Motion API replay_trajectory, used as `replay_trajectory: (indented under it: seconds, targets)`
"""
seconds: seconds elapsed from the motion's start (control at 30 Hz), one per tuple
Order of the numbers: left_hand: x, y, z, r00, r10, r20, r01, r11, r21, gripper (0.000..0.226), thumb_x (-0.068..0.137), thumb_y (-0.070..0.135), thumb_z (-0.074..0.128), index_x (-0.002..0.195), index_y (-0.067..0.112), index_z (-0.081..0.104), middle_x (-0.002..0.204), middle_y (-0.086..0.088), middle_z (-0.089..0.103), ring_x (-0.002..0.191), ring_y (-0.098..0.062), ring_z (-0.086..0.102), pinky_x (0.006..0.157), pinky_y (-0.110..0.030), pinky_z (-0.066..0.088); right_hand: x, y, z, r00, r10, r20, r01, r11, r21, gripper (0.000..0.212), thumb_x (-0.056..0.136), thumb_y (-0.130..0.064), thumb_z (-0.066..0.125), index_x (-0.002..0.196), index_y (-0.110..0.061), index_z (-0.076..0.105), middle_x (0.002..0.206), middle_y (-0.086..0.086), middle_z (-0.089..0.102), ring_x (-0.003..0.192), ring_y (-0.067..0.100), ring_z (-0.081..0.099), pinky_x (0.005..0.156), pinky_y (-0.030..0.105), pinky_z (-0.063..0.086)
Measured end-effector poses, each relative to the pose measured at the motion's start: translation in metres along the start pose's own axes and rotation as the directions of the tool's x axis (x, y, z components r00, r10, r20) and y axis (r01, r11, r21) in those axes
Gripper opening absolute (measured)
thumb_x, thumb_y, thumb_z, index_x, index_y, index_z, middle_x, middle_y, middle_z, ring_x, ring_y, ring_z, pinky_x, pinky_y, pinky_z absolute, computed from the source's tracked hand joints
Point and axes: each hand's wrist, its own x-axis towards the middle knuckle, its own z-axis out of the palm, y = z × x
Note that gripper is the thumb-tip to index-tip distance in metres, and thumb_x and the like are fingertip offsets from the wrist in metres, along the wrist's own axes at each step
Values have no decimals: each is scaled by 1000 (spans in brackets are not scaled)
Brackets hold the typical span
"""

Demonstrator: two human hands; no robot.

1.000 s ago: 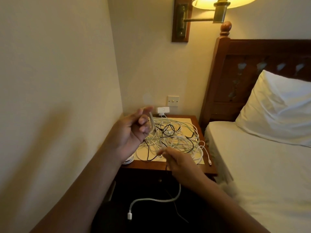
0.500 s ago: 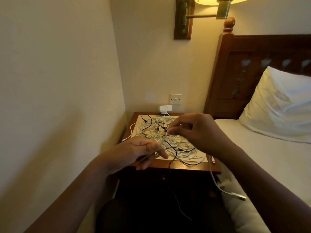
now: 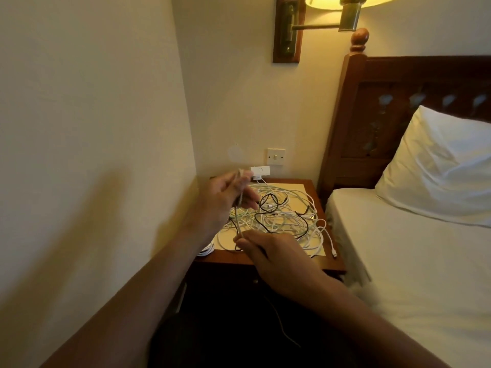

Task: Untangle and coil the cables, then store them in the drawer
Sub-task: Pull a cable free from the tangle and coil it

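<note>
Because the left hand [image 3: 225,200] is blurred, its cable [image 3: 237,221] barely shows.

Wall [image 3: 93,155] left, bed [image 3: 411,274] right of nightstand [image 3: 265,260].

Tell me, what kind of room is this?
Probably a bedroom, maybe in a hotel: a bed with a pillow, a wall lamp above, and a nightstand covered in cables beside it.

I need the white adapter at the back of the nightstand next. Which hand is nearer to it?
Left. The left hand is raised just beside the white adapter, to its left; the right hand is down at the nightstand front edge.
</note>
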Motion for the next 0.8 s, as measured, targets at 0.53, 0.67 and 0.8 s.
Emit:
replay_trajectory:
  seconds: [0.53,0.67,0.8]
  targets:
    - [-11,7,-66,889,-317,331,42,776,629,30,92,45,72,86,16,75,64,3,56,58,-8,45,56,-23,34,-13,70,-95,987,159,-22,-159,987,-23,16,100,-25,62,106,-29,76,92,-13,73,88,6,66,77,34,58]
    - [-5,-4,-72,960,-220,173,105,856,506,27,97,41,65,86,20,76,55,1,53,55,-13,43,58,-28,36,-23,44,-83,993,66,94,-63,998,-31,16,101,-27,60,107,-28,75,96,-18,73,94,6,67,80,31,57]
    - [-6,-13,-67,914,-316,256,151,849,506,30,97,38,64,87,13,76,53,0,50,51,-12,42,55,-24,37,-22,21,-102,995,-26,92,21,998,52,16,99,-24,62,102,-24,77,92,-22,72,93,4,67,74,14,50]
